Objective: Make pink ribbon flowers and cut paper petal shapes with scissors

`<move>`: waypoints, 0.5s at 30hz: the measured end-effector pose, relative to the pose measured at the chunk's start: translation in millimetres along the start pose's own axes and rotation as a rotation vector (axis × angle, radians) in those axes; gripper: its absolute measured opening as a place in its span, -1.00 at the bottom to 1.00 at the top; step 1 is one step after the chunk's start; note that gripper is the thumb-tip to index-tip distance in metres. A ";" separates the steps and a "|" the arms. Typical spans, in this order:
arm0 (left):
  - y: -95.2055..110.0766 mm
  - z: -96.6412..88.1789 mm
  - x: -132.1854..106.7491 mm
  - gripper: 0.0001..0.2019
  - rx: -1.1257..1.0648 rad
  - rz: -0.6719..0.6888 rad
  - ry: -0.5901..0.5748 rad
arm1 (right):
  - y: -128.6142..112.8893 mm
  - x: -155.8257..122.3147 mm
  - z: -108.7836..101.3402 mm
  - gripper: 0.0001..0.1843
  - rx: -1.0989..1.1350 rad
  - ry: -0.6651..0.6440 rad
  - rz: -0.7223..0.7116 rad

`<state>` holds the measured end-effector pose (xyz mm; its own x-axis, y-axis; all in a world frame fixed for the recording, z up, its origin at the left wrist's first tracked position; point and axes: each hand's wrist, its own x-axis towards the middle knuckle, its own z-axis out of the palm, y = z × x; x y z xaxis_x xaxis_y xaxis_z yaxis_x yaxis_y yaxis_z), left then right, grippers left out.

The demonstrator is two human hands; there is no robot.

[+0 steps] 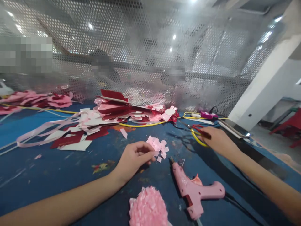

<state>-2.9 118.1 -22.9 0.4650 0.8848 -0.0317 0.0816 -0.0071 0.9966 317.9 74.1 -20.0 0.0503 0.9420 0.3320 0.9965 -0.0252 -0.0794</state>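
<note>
My left hand (pixel 138 156) is closed in a pinch at the edge of a small heap of cut pink pieces (pixel 155 143), with one pale pink piece at its fingertips. Out to the right, my right hand (pixel 215 138) grips scissors with red and yellow handles (pixel 197 137), their metal end pointing left, just over the table. Between my arms a pink glue gun (pixel 188 185) lies on its side, nozzle toward the heap. A fluffy pink ball of petal-like pieces (pixel 148 207) is at the near edge, partly cut off by the frame.
Behind the heap lies a pile of red, white and pink sheets and ribbons (pixel 115 114). A yellow cable (pixel 143 125) crosses the blue table (pixel 70 175). More pink and red pieces (pixel 35 99) are at far left. A perforated metal screen (pixel 141 56) stands along the back.
</note>
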 end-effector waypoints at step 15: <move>-10.9 9.2 16.0 -0.84 -0.040 0.013 0.088 | -67.0 -91.6 -31.1 -0.41 0.166 -0.286 -0.413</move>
<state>11.7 128.1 -35.0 0.3867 0.9221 -0.0135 0.0397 -0.0021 0.9992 248.5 -20.9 -15.9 -0.3878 0.9164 0.0995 0.9043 0.3991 -0.1513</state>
